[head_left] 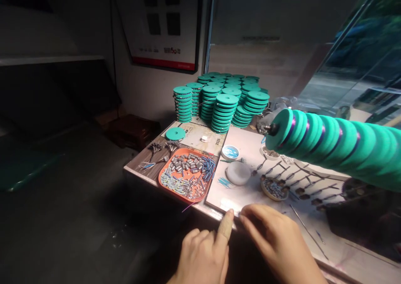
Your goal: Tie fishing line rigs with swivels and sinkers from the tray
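Observation:
My left hand [205, 250] is at the table's front edge, its index finger stretched forward in a pale covering and the other fingers curled under. What those curled fingers hold, if anything, is hidden. Just right of it, my right hand [275, 238] has thumb and index finger drawn together at the edge, on something too small to name. A short purple strand [188, 207] shows below the orange tray [163, 188], which holds small metal cylinders and blue and pale tubes. Beyond my hands lies a round white disc [238, 173] beside light-blue sticks [224, 182].
Tall stacks of green foam spools [224, 112] stand at the back. A long row of green spools with purple line [332, 146] juts in from the right. Below it are a rack of metal clips [300, 190], a bowl of small parts [275, 190] and a thin rod [308, 232].

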The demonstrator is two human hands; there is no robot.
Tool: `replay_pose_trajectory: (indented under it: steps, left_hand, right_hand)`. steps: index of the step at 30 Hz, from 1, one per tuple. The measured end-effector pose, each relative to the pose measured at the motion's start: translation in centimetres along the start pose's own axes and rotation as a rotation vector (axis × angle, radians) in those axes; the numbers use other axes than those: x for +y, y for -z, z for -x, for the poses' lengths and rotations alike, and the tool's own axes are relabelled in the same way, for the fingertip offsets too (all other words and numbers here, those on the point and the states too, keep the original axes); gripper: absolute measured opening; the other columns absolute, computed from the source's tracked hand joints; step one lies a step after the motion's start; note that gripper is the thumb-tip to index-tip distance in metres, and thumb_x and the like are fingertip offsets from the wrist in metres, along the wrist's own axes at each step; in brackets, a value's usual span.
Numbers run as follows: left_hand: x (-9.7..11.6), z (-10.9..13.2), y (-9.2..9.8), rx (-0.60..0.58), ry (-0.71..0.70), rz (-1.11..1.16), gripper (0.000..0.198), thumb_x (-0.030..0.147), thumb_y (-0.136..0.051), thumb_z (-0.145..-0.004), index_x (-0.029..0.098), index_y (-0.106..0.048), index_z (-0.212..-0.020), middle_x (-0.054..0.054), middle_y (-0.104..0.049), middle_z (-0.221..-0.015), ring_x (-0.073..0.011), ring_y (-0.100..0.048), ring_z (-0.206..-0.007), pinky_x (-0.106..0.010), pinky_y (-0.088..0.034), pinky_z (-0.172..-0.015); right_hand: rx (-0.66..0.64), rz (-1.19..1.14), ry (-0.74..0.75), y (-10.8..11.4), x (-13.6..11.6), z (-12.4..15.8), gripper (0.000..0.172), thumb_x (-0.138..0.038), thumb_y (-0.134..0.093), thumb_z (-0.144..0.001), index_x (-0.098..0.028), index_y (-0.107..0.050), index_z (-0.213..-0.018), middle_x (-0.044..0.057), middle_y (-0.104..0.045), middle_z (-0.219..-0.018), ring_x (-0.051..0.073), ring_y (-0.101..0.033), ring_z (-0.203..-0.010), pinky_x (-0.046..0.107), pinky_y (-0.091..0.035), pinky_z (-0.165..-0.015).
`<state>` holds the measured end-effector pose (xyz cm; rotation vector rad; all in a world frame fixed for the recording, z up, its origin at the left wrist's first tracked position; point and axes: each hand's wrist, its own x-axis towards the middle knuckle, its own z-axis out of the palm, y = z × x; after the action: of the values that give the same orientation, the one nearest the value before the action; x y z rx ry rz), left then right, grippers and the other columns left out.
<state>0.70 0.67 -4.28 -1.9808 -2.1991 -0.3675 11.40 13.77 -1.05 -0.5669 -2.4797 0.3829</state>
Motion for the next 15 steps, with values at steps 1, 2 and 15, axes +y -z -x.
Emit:
replay_pose_trajectory:
  steps: [1, 2, 15]
  left_hand:
    - [0.0, 0.0, 0.0, -0.002, 0.001, 0.002, 0.07, 0.008, -0.049, -0.071, 0.003, -0.022, -0.135, 0.001, -0.06, -0.058, -0.0157, -0.057, -0.049, -0.029, -0.038, -0.047]
    - [0.0, 0.0, 0.0, -0.004, 0.001, 0.003, 0.07, 0.009, -0.049, -0.071, 0.003, -0.022, -0.135, 0.001, -0.06, -0.059, -0.0156, -0.057, -0.049, -0.029, -0.038, -0.048]
    - [0.1, -0.3, 0.1, 0.101, -0.025, -0.162, 0.063, 0.004, -0.047, -0.067, 0.003, -0.035, -0.129, 0.003, -0.056, -0.052, -0.0143, -0.054, -0.045, -0.029, -0.04, -0.051]
  right_hand:
    - [-0.002, -0.002, -0.002, 0.0, 0.0, 0.0, 0.026, -0.025, -0.038, -0.085, -0.02, -0.058, -0.07, -0.001, -0.062, -0.06, 0.013, -0.059, -0.05, 0.022, -0.044, -0.045]
    - [-0.004, -0.003, -0.003, 0.0, 0.0, 0.0, 0.025, -0.025, -0.038, -0.085, -0.02, -0.058, -0.07, -0.001, -0.061, -0.06, 0.013, -0.059, -0.05, 0.022, -0.044, -0.045]
    - [-0.006, 0.148, 0.189, 2.4, 1.4, 1.3, 0.027, -0.018, -0.033, -0.089, -0.019, -0.051, -0.068, -0.002, -0.053, -0.056, 0.011, -0.047, -0.051, 0.027, -0.037, -0.064]
